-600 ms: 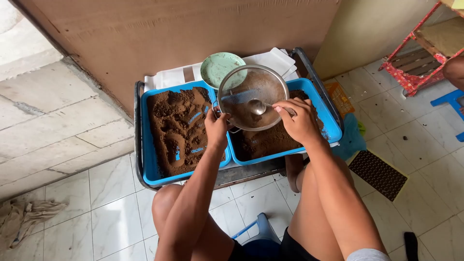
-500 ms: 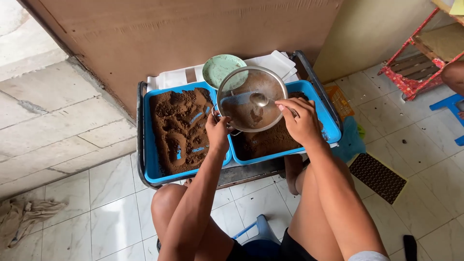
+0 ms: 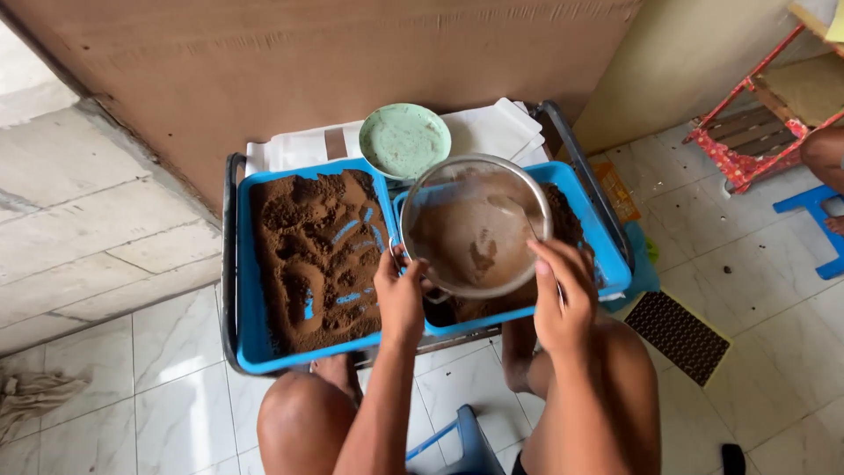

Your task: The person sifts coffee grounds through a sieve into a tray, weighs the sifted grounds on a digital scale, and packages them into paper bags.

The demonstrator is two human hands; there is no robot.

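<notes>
the round metal sieve (image 3: 475, 230) is gripped at its rim by the closed fingers of the left hand (image 3: 400, 295) and right hand (image 3: 563, 295) above the right blue tray (image 3: 607, 255), so brown powder (image 3: 308, 255) could be spilled onto the tiled floor (image 3: 176, 387) if it were tilted.

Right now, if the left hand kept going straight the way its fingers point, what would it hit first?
The left hand points away from the person and already touches the sieve rim. Going on, it would probably meet the green bowl, though depth is unclear.
</notes>
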